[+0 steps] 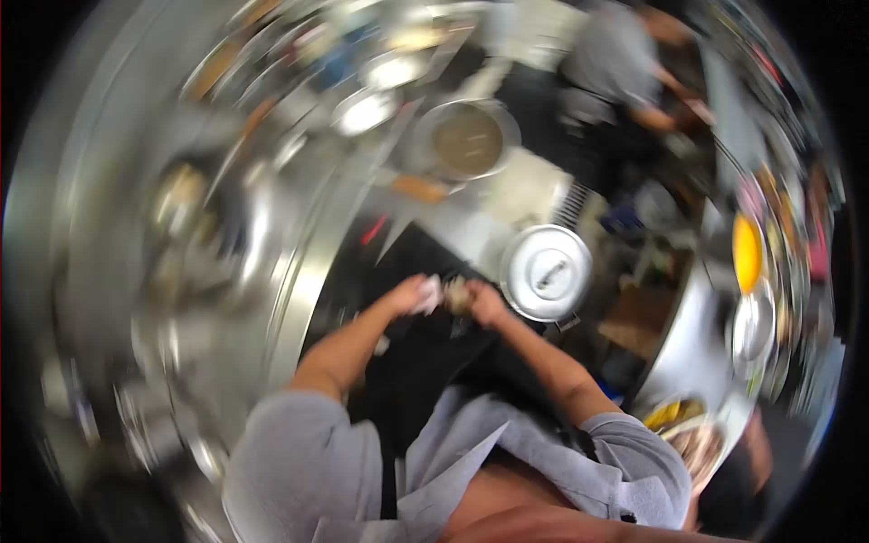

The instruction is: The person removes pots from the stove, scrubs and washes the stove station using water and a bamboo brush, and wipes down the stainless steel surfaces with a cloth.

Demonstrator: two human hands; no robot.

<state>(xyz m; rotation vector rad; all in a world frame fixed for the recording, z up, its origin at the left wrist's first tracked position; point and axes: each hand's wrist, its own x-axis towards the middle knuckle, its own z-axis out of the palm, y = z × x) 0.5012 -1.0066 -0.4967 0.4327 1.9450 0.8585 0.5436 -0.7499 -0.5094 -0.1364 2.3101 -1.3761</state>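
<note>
Both my arms reach forward over a dark floor area, and motion smears much of the picture. My left hand point(407, 296) is closed around a small crumpled white cloth point(429, 295). A short gap to the right, my right hand point(486, 305) is closed on a small brownish object point(458, 297), too blurred to name. Just beyond the right hand sits a round silver pot lid point(536, 285) with a dark handle in its middle.
A large pot of brown liquid point(468, 140) stands ahead. Along the left runs a metal counter point(303, 312) with blurred pans and utensils. A co-worker in a grey shirt point(615, 54) is at the upper right. A yellow oval item point(747, 253) is at the right counter.
</note>
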